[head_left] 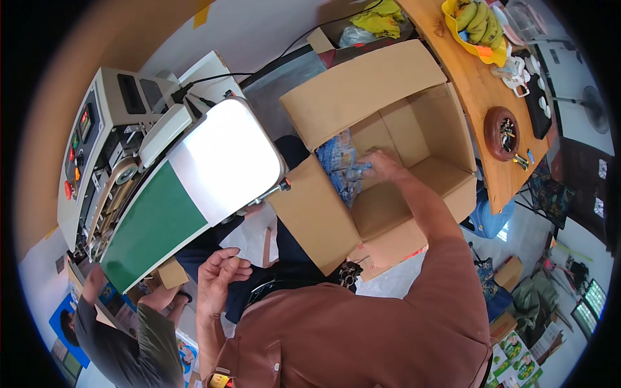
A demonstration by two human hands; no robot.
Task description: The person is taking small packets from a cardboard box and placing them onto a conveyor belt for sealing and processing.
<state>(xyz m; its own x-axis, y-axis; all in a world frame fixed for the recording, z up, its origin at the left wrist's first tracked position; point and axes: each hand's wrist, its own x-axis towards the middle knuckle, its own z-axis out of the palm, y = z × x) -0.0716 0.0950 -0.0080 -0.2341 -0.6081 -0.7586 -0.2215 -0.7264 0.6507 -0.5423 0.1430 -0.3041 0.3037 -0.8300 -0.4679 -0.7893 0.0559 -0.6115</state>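
Inside an open cardboard box [414,129], my right hand [383,164] is closed on a small blue and clear plastic packet [364,168]. Below that hand, several similar blue-printed packets [336,155] lie heaped along the box's left side. Part of the heap is hidden behind the near flap. My left hand [220,275] hovers above my lap, left of the box. Its fingers are curled in, and nothing shows in them.
Left stands a grey machine [116,110] with buttons, a green conveyor belt [155,216] and a bright white plate [229,152]. A wooden table [482,129] on the right bears bananas [480,22] and a round brown ashtray [501,132]. A person [136,339] bends at lower left.
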